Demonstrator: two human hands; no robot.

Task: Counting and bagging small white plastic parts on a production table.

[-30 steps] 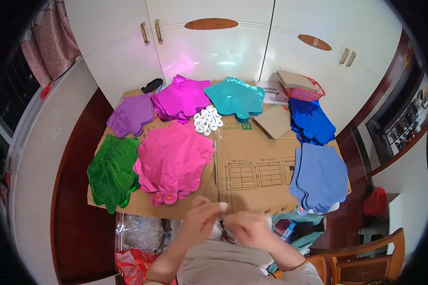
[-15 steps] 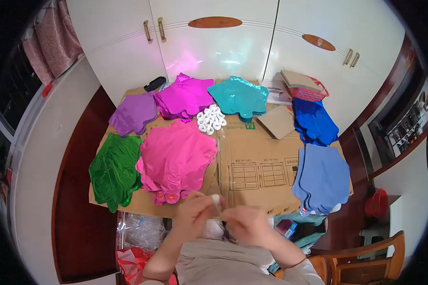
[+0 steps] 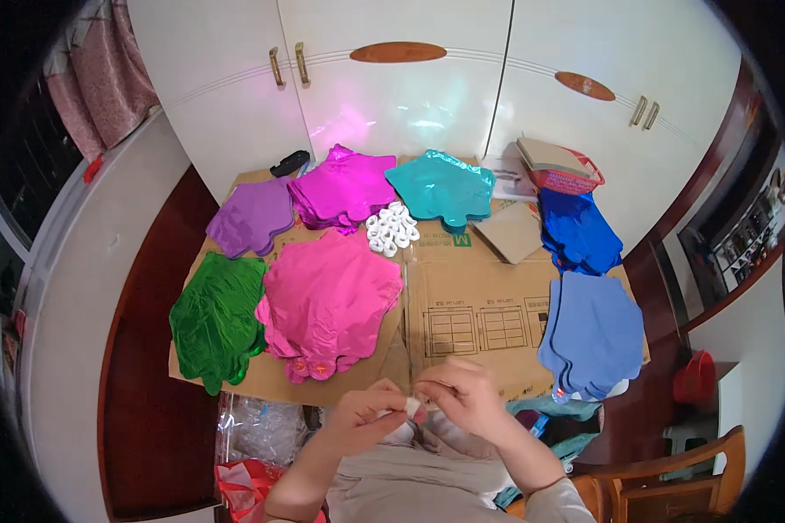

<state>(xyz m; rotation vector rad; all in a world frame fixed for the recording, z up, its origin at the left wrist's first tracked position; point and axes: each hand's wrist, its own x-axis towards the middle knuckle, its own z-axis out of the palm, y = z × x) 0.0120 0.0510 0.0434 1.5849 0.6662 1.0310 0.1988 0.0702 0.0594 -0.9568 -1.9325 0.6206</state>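
Observation:
Close to my body, at the near edge of the cardboard, my left hand (image 3: pixel 362 420) is closed, pinching a small white coil (image 3: pixel 412 407) between thumb and fingers. Just right of it, my right hand (image 3: pixel 467 399) is bent with thumb and fingertips together beside the coil. Whatever those fingertips pinch is too small to make out. A cluster of similar white coils (image 3: pixel 392 228) lies in the middle of the cardboard. Nearest to my left hand is a stack of flat pink foil sheets (image 3: pixel 333 301), rounded and lobed like uninflated balloons.
More foil stacks lie around the cardboard (image 3: pixel 475 283): green (image 3: pixel 216 321), purple (image 3: pixel 251 216), magenta (image 3: pixel 344 185), teal (image 3: pixel 442 187), dark blue (image 3: pixel 578 229) and grey-blue (image 3: pixel 597 331). A red basket (image 3: pixel 576 180) sits at the far right. A wooden chair (image 3: pixel 672 462) stands at the near right.
My left hand has lowered with the white coil, which has shifted down and slightly right. My right hand, blurred before, has risen slightly with its fingertips beside the coil. The whole view has dipped slightly.

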